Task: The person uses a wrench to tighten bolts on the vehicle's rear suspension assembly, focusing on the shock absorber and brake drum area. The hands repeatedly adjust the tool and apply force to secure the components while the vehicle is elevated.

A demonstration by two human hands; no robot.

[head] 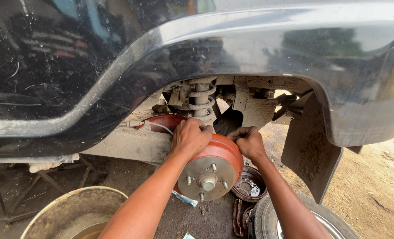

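Surroundings came first: a dark, glossy car body panel (73, 57) arched over the open wheel well, and its lip hung close above the work. A rusted coil spring (200, 99) stood upright behind the hub, and a mud-caked black mud flap (309, 150) hung down on the right side of the well. A white cable (159, 126) ran along the rear of the assembly.

The red-painted round brake drum (219, 166) sat on the hub within the well, its bare metal face with wheel studs turned outward. The left hand (189, 138) lay curled over the drum's upper rim, fingers bent and gripping it. The right hand (248, 140) was closed at the drum's upper right edge, behind the rim; what it pinched could not be told.

A worn, round metal bucket (73, 212) stood at lower left; its contents were unclear. A second rusty drum-shaped part (249, 183) lay on the ground below, open side up, beside a removed tyre and wheel (312, 221).

The sandy dirt ground (374, 186) was bare earth, outdoors.
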